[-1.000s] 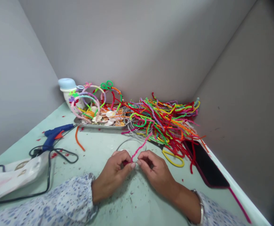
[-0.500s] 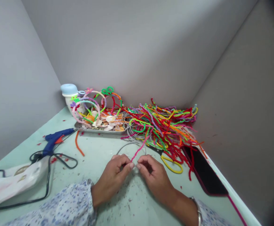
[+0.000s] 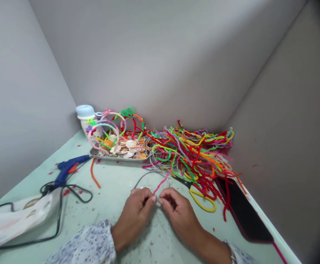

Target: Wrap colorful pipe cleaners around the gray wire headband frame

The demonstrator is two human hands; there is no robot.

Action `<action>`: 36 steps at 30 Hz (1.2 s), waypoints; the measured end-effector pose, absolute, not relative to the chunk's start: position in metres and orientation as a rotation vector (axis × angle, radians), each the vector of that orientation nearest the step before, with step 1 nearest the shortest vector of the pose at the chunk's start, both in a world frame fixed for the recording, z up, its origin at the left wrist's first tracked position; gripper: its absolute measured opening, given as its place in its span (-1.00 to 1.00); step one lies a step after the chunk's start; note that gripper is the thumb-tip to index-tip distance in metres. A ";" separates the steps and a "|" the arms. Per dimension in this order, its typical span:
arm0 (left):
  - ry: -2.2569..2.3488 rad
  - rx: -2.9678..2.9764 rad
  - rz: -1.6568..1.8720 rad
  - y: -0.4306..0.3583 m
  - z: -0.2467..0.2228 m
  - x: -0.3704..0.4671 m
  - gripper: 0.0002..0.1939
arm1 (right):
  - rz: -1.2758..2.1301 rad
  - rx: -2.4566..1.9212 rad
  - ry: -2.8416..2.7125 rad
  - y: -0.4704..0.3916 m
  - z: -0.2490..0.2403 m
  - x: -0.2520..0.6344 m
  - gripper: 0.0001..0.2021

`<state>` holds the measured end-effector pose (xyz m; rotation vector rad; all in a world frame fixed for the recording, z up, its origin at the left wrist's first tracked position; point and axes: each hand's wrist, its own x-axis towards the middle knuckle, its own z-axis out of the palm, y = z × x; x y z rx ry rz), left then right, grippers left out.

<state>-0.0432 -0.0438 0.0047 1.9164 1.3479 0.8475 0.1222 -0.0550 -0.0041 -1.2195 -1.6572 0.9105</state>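
Pinched between thumb and index finger of my left hand (image 3: 138,212) is a pink pipe cleaner (image 3: 163,181), its free part slanting up and right toward the pile. My right hand (image 3: 180,212) is closed in a pinch just to the right, its fingertips close to the left ones; a thin grey wire (image 3: 146,175) arcs behind both hands and seems to run down to them. How the wire sits in the fingers is hidden. Beyond the hands lie a heap of coloured pipe cleaners (image 3: 193,146) and yellow-handled scissors (image 3: 204,200).
A metal tray (image 3: 121,158) holds shells and decorated hoops (image 3: 105,126), beside a white bottle with a blue lid (image 3: 85,111). At left lie a blue glue gun (image 3: 63,172), its cord and a plastic bag (image 3: 19,216). A black phone (image 3: 245,212) rests at right.
The view has shifted a little, so the table items appear slightly lower and further right. Both hands keep nearly the same pinched pose, with the pink pipe cleaner still in the left.
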 end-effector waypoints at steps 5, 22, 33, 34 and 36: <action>1.314 1.900 0.817 -0.039 0.005 -0.046 -0.65 | 0.989 -1.219 -1.633 -0.054 -0.006 0.122 -0.93; 1.279 1.877 0.776 -0.034 0.002 -0.042 -0.69 | 0.984 -1.281 -1.684 -0.051 -0.008 0.129 -0.88; 1.277 1.875 0.776 -0.033 0.006 -0.043 -0.66 | 0.924 -1.292 -1.705 -0.053 -0.005 0.126 -0.91; 1.273 1.863 0.779 -0.033 0.006 -0.044 -0.66 | 0.921 -1.296 -1.705 -0.053 -0.004 0.125 -0.91; 1.262 1.822 0.786 -0.031 0.005 -0.044 -0.65 | 0.904 -1.293 -1.719 -0.053 -0.002 0.123 -0.91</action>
